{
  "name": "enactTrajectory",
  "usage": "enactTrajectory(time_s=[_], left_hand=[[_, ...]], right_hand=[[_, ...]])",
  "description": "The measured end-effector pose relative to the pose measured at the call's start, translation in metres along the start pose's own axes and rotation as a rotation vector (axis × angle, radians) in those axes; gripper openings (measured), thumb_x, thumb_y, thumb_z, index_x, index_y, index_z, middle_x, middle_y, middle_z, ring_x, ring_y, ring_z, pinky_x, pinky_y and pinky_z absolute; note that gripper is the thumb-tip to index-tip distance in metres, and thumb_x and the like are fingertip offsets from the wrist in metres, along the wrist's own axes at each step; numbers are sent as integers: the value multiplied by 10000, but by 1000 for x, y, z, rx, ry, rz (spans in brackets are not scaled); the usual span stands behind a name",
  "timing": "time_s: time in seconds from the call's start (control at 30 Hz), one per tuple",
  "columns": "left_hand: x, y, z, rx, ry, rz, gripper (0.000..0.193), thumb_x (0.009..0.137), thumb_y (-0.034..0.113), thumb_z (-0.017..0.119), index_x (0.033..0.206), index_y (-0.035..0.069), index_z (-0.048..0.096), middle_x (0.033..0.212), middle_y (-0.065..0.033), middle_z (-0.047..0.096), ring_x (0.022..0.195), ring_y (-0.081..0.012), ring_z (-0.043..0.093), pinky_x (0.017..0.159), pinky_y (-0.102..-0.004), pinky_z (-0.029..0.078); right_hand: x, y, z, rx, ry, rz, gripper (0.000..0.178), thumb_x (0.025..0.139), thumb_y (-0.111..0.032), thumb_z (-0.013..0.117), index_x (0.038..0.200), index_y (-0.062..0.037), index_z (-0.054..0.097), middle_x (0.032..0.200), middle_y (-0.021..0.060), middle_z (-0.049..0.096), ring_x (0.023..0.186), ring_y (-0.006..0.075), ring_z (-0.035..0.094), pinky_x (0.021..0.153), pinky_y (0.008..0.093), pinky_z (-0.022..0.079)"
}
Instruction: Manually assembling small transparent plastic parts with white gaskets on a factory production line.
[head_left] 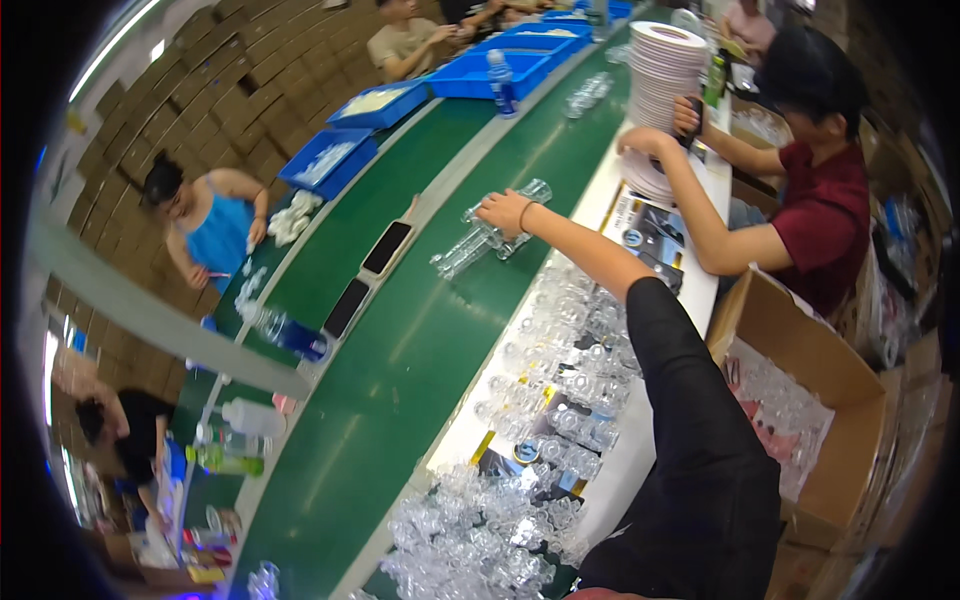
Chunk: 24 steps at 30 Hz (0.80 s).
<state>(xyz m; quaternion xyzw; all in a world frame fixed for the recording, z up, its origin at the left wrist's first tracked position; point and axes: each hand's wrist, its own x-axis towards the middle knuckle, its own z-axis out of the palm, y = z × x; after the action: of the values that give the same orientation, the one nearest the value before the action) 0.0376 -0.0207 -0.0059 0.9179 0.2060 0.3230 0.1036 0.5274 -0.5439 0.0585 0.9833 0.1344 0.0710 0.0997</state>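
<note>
Right hand [507, 213] reaches out, fingers bent over the clear plastic pieces [462, 254]; cannot tell whether it grips or only rests. Left hand out of view. Clock directions from the right hand.

Green belt [400, 370] runs beneath, its flat face likely steadying the pieces. White table [622, 492], 5 o'clock, alongside the belt, probably for easy reach. Cardboard box [868, 400], 4 o'clock; its high walls seem to keep its clear contents together. Loose heap [465, 545] of clear plastic, 6 o'clock. Smaller rowed pieces [590, 385], 5 o'clock, laid side by side, perhaps for picking singly.
</note>
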Motion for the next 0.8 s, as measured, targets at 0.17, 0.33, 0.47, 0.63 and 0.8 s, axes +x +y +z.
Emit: enactTrajectory(time_s=[0.17,0.33,0.47,0.63,0.8], left_hand=[[-45,-85,1,-14,15,-41,184,820,-14,455,936,-81,581,1034,-226,556,948,-375,539,859,-426,426],[0,-29,-19,-173,33,-181,155,735,-38,533,879,-20,587,1025,-191,568,897,-353,554,763,-391,463],[-13,-34,-24,-213,72,-244,198,692,-34,569,879,4,620,984,-163,581,842,-327,570,713,-365,476],[-28,-32,-28,-230,72,-238,223,665,-25,588,881,10,631,981,-156,580,835,-314,580,705,-352,486],[-22,-25,-19,-264,54,-244,225,663,-3,589,883,20,635,977,-153,582,834,-316,581,715,-363,487]], right_hand=[[37,-87,-19,71,-143,-156,730,598,-288,778,1231,-108,461,1263,111,480,1193,264,441,972,451,362],[47,-124,-39,52,-68,-287,815,572,-325,782,1264,-112,409,1245,122,471,1204,283,419,1003,498,306],[70,-219,-53,73,-91,-451,817,519,-364,801,1220,-114,465,1163,100,513,1147,275,463,1003,518,286],[80,-330,-76,160,-51,-560,737,508,-433,784,1123,-123,524,1080,90,540,1088,267,500,1004,538,272],[106,-446,-101,172,-1,-687,752,531,-489,758,1137,-113,519,1086,105,563,1063,289,515,949,535,322]])
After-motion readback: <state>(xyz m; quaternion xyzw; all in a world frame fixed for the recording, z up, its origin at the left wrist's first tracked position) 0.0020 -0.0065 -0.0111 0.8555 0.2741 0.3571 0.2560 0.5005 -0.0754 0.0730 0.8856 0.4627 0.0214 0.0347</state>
